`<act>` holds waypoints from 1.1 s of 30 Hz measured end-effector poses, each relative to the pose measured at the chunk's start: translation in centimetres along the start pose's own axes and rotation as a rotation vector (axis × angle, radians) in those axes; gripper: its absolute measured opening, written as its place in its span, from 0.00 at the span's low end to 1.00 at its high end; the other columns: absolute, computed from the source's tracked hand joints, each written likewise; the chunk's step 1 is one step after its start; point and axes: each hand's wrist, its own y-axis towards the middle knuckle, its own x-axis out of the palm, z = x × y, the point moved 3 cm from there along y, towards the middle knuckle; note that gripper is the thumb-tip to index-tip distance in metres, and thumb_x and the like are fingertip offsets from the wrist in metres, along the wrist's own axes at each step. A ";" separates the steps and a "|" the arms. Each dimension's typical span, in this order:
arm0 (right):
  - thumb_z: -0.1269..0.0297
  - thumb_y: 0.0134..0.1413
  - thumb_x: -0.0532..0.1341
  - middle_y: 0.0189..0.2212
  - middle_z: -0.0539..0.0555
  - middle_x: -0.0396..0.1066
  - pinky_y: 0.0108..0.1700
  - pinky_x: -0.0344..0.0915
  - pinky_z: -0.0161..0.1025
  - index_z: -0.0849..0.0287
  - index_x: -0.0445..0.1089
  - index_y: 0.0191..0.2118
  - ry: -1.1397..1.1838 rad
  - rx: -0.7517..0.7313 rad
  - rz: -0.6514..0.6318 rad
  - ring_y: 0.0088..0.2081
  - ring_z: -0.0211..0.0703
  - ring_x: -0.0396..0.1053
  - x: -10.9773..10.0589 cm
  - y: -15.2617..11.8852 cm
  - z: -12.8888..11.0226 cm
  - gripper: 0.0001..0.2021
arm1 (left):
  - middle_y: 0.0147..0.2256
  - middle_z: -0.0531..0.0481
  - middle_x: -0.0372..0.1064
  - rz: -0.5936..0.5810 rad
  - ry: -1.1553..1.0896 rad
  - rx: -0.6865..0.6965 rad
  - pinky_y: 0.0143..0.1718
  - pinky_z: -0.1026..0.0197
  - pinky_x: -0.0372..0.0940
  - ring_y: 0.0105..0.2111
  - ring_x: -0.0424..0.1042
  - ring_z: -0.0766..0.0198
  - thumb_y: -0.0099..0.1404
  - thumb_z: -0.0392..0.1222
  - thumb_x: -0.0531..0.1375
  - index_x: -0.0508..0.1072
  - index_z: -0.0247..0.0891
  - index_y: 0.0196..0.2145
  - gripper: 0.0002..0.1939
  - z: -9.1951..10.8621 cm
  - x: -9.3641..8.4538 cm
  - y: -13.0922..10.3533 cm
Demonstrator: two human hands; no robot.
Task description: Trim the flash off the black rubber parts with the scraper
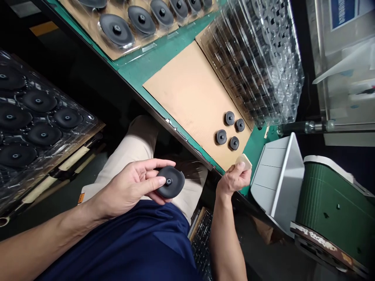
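The black disc [175, 183] is above the person's lap, with its broad face turned up toward the camera. Its short central stub points up at the viewer, and the outline is near round, so a long axis across the face is hard to tell. The left hand [140, 182] holds it from the left side of the view, the thumb lying over the face beside the stub and the other fingers spread behind and under the rim.

The right hand [234, 177], well apart from the disc, is nearly closed, pinching a small cream pad [243, 162] near the edge of the green bench [133, 74]. Just beyond it, four small black knobs [230, 118] lie stub up on the cardboard sheet [184, 86]. A stack of clear trays [258, 58] stands beside them, and a grey bin [271, 168] is to the right. More black discs sit in a clear tray [148, 48] at the top and in another tray [66, 134] at the left.
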 end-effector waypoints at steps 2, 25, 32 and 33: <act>0.45 0.69 0.51 0.19 0.44 0.53 0.22 0.55 0.34 0.53 0.56 0.29 0.138 0.030 -0.149 0.19 0.35 0.53 -0.9 -3.3 -1.5 0.20 | 0.37 0.37 0.82 0.025 -0.007 0.001 0.31 0.57 0.79 0.31 0.83 0.48 0.62 0.46 0.70 0.70 0.31 0.60 0.32 -0.1 0.1 -0.4; 0.62 0.66 0.61 0.26 0.47 0.66 0.29 0.60 0.33 0.57 0.76 0.42 0.720 -0.068 -0.790 0.26 0.34 0.61 -6.2 -9.2 -5.8 0.07 | 0.42 0.42 0.82 0.054 0.089 -0.032 0.28 0.63 0.79 0.28 0.83 0.54 0.63 0.44 0.71 0.75 0.36 0.55 0.24 -1.8 3.8 -0.7; 0.63 0.65 0.60 0.29 0.50 0.71 0.30 0.65 0.34 0.58 0.76 0.44 0.662 -0.166 -0.782 0.28 0.37 0.67 -6.5 -8.2 -6.4 0.09 | 0.40 0.43 0.82 0.071 0.103 -0.038 0.28 0.62 0.79 0.27 0.82 0.55 0.62 0.44 0.71 0.76 0.36 0.54 0.24 -1.4 4.1 -0.2; 0.64 0.65 0.60 0.30 0.51 0.72 0.31 0.65 0.35 0.58 0.76 0.46 0.650 -0.206 -0.782 0.29 0.38 0.68 -6.7 -8.0 -6.8 0.09 | 0.39 0.43 0.82 0.081 0.105 -0.041 0.27 0.62 0.79 0.27 0.82 0.55 0.61 0.44 0.72 0.76 0.36 0.54 0.25 -1.3 4.1 -0.2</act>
